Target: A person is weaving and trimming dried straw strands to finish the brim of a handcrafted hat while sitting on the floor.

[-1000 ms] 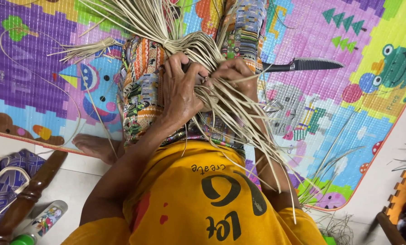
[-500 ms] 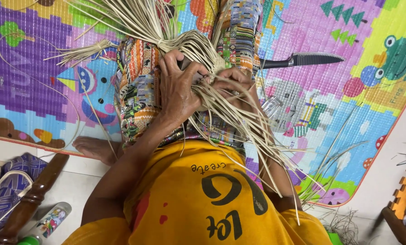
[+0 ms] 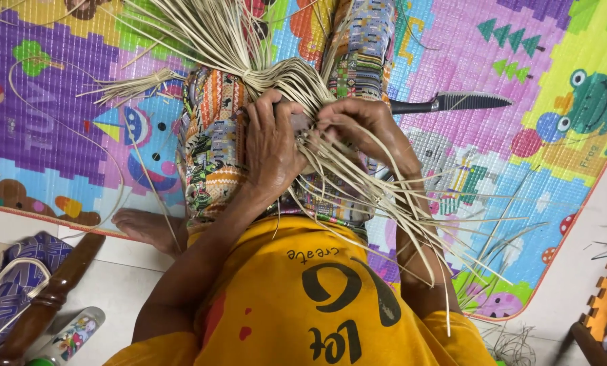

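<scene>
A bundle of pale straw strips (image 3: pixel 286 74) lies across my lap, on a patterned skirt (image 3: pixel 212 142). My left hand (image 3: pixel 269 146) grips the bundle from the left, fingers wrapped over the strips. My right hand (image 3: pixel 364 125) pinches strips on the right side of the same bundle. Loose strip ends (image 3: pixel 412 230) fan out down and to the right over my right forearm. More strips spread upward past the top edge.
A serrated knife (image 3: pixel 453 102) lies on the colourful play mat (image 3: pixel 520 156) to the right. A bare foot (image 3: pixel 144 227) rests at the mat's edge. A purple bag (image 3: pixel 8 285), a wooden leg (image 3: pixel 52 298) and a bottle (image 3: pixel 73 332) lie at lower left.
My right hand has shifted up and right over the bundle, and the loose strips have swung out to the right. My left hand keeps its grip.
</scene>
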